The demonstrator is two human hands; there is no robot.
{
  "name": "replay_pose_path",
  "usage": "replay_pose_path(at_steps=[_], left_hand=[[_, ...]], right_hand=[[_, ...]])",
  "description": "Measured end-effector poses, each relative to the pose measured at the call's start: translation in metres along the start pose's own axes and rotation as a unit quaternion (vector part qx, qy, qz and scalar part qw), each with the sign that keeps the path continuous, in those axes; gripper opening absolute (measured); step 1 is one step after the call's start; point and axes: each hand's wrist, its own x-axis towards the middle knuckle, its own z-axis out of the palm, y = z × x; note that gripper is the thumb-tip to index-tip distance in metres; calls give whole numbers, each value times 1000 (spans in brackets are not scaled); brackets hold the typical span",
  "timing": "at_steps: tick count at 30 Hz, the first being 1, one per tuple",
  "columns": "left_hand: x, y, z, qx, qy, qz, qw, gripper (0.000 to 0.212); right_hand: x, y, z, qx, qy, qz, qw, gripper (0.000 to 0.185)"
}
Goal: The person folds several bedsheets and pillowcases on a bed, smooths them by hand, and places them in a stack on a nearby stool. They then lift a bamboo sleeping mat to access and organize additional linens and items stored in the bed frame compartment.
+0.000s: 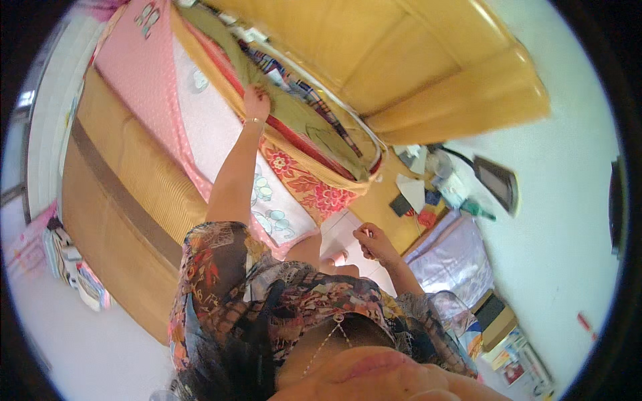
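My left hand (257, 100) reaches forward over a layered pile of bedding, its curled fingers on an olive-green cloth (296, 120). Beneath that cloth, red layers and an orange blanket with pink flowers (321, 188) show at the edge. A pink and white printed cover (220, 130) lies along the near side, under my left forearm. A plaid cloth (301, 87) is partly visible beyond the olive one. My right hand (376, 243) is raised in front of me with curled fingers, apart from the bedding. Something pale shows between its fingers, too small to identify.
A tan ribbed mat (145, 175) with a brown band stretches to the left. Large yellow-orange panelling (401, 55) stands beyond the bedding. On the right, a wooden tabletop (378, 215) holds several small items and a dark-framed screen or picture (496, 184). Silvery lilac cloth (456, 255) hangs nearby.
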Motion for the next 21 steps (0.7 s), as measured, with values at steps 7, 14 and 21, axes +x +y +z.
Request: replay_pose_path(at_steps=[7,14,21], left_hand=[[-262,52,39,92,-52,53,993,34],[-620,170,57,75,-621,1,780,27],[-911,396,90,28,-943,55,327,24]], right_hand=[[-135,134,-77,76,12,-122,990,26],[-304,410,-135,331,104,-134,929,30],[-480,637,-125,650,320,-169,669,21]])
